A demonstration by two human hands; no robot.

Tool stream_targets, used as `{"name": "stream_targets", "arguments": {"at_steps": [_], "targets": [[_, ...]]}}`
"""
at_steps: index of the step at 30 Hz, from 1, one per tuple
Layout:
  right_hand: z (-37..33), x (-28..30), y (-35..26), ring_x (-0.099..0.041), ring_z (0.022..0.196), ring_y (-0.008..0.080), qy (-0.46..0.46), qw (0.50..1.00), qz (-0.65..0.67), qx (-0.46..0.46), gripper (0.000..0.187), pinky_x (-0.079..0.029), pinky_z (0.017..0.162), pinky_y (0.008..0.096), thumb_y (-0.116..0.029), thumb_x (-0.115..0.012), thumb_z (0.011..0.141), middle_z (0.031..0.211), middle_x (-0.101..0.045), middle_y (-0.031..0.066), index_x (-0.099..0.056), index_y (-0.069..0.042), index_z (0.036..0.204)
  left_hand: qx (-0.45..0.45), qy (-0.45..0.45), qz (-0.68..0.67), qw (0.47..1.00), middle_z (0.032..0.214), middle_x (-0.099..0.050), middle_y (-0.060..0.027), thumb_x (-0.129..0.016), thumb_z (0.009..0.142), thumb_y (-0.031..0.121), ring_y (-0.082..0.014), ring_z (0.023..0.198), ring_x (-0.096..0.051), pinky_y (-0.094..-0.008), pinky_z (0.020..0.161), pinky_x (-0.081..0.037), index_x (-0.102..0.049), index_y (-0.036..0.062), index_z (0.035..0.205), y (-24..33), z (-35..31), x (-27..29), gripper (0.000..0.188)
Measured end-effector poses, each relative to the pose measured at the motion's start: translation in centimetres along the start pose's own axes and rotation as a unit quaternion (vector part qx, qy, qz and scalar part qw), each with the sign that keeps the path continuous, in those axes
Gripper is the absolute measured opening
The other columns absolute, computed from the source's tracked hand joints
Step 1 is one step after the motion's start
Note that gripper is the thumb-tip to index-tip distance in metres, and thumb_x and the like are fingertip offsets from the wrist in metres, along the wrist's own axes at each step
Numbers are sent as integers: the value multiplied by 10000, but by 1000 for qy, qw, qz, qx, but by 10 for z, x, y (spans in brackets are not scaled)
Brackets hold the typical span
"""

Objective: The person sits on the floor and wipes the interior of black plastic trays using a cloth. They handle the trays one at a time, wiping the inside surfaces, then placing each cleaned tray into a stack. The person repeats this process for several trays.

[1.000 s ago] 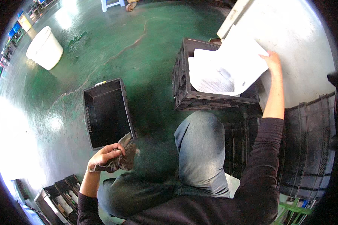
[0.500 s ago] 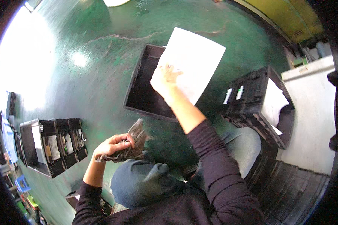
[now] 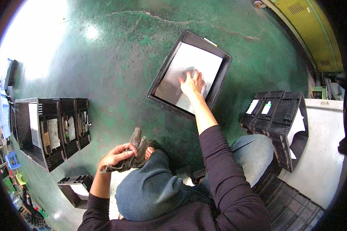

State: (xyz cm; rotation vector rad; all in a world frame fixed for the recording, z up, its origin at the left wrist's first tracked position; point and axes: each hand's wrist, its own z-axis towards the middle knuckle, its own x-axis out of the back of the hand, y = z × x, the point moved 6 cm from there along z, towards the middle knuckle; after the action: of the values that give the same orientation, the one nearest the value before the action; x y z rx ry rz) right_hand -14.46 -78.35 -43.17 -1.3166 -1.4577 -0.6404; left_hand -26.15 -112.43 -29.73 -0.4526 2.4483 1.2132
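A white sheet (image 3: 179, 63) lies inside a black plastic crate (image 3: 155, 82) on the floor in front of me. My right hand (image 3: 192, 84) rests on the sheet with its fingers spread, and a dim reflection or shadow of it shows on the surface. In my left hand (image 3: 118, 156) is a crumpled grey rag (image 3: 139, 148), gripped between thumb and fingers above my left knee. The bottom of the crate is hidden by the sheet.
Black crates (image 3: 52, 133) holding papers stand on their sides at the left, with another crate (image 3: 75, 188) nearer me. More stacked crates (image 3: 275, 111) stand at the right, beside a white panel (image 3: 320, 154). A yellow cabinet (image 3: 304, 27) stands far right.
The white sheet has gone down from above the crate to lying within it, under my right hand. My left hand still holds the rag. The whole view has shifted.
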Motion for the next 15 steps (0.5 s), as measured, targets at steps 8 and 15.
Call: {"name": "stream_targets", "arguments": {"at_steps": [8, 15], "targets": [[2, -29, 0, 28, 1408, 365, -98, 994, 10, -53, 896, -207, 1007, 703, -473, -699, 754, 1538, 30, 112, -179, -296, 1461, 12, -6, 56, 998, 880, -553, 11, -528, 938, 210, -75, 836, -488, -235, 762, -406, -571, 36, 945, -4, -9, -1, 179], [8, -19, 6, -18, 1407, 354, -97, 991, 42, -80, 893, -218, 1010, 694, -470, -685, 768, 1534, 22, 131, -169, -257, 1465, -6, 31, 53, 998, 915, -558, 7, -516, 948, 230, -80, 863, -493, -239, 787, -401, -571, 30, 970, -17, -38, 4, 208]]}}
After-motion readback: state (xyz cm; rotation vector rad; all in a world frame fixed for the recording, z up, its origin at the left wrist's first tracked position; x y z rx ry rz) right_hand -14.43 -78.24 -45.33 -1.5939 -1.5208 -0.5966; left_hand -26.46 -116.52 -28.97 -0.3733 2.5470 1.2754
